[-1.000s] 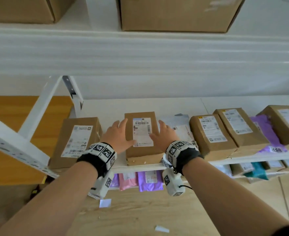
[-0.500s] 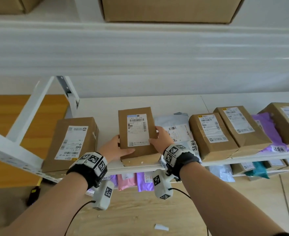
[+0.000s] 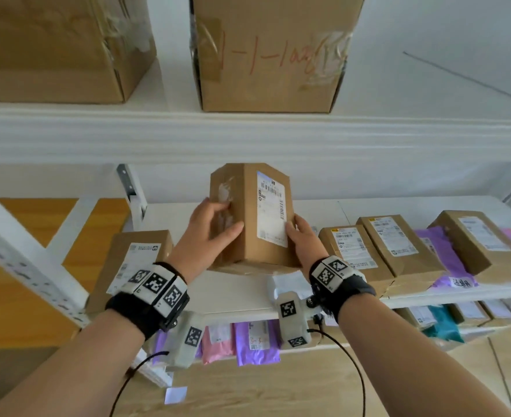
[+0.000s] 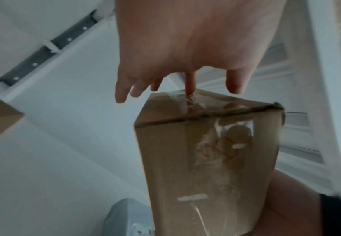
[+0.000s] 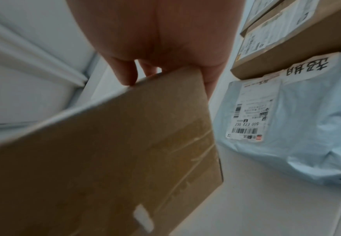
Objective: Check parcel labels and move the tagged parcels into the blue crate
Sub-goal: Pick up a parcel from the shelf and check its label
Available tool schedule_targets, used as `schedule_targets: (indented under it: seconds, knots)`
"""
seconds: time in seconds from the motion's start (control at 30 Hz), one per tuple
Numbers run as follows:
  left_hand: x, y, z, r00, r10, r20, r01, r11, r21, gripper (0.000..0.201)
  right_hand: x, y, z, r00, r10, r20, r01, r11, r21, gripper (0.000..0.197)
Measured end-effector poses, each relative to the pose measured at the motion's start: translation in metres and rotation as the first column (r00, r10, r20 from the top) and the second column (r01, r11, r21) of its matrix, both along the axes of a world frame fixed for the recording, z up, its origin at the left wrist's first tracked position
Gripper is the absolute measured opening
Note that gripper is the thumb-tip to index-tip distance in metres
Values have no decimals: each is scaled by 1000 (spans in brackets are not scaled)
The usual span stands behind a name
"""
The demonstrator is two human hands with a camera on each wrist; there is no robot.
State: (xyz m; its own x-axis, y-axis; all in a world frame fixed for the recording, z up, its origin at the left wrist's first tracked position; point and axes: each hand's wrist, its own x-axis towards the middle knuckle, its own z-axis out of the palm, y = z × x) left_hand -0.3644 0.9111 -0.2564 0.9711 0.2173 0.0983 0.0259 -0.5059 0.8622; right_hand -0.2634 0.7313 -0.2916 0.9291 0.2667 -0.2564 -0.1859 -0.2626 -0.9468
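Observation:
Both hands hold a brown cardboard parcel [image 3: 248, 236] upright above the white shelf [image 3: 233, 296], its white barcode label [image 3: 270, 206] facing me. My left hand [image 3: 209, 233] lies against the taped side, its fingers fairly straight. In the left wrist view that hand [image 4: 185, 63] touches the parcel [image 4: 206, 159] with its index fingertip on the tape. My right hand [image 3: 304, 242] grips the lower right edge, thumb on the label face. In the right wrist view its fingers [image 5: 125, 71] curl over the parcel's [image 5: 115, 151] edge. No blue crate is in view.
Another labelled brown parcel [image 3: 140, 257] lies on the shelf to the left; a grey mailer [image 5: 287, 119], several brown parcels [image 3: 395, 242] and a purple mailer [image 3: 440, 251] lie to the right. Large cartons [image 3: 266, 55] stand on the upper shelf. Pink and purple mailers [image 3: 248, 338] fill the lower shelf.
The parcel lay flat on the shelf under both hands. It has been lifted off and turned upright, its taped side now facing left. The grey mailer beside it is uncovered.

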Motion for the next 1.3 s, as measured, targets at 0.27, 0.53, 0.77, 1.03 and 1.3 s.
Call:
schedule_targets:
  seconds: [0.27, 0.53, 0.77, 1.03, 1.3]
  knots:
    - [-25, -35, 9, 993, -88, 80, 77, 988, 132, 62, -10, -36, -5, 995, -64, -72, 71, 993, 96, 47]
    - [-32, -41, 14, 993, -74, -91, 64, 992, -112, 84, -31, -45, 17, 998, -17, 56, 15, 999, 35, 49]
    - [-22, -18, 5, 974, 95, -206, -187, 849, -495, 48, -59, -37, 40, 975, 137, 173, -146, 989, 39, 65]
    - [-15, 4, -21, 987, 14, -161, -130, 662, -738, 38, -72, -30, 49, 935, 207, 289, -196, 978, -68, 81]
    - [-17, 8, -29, 992, -25, -123, -83, 606, -791, 40, -80, -25, 41, 899, 232, 371, -154, 962, -227, 97]
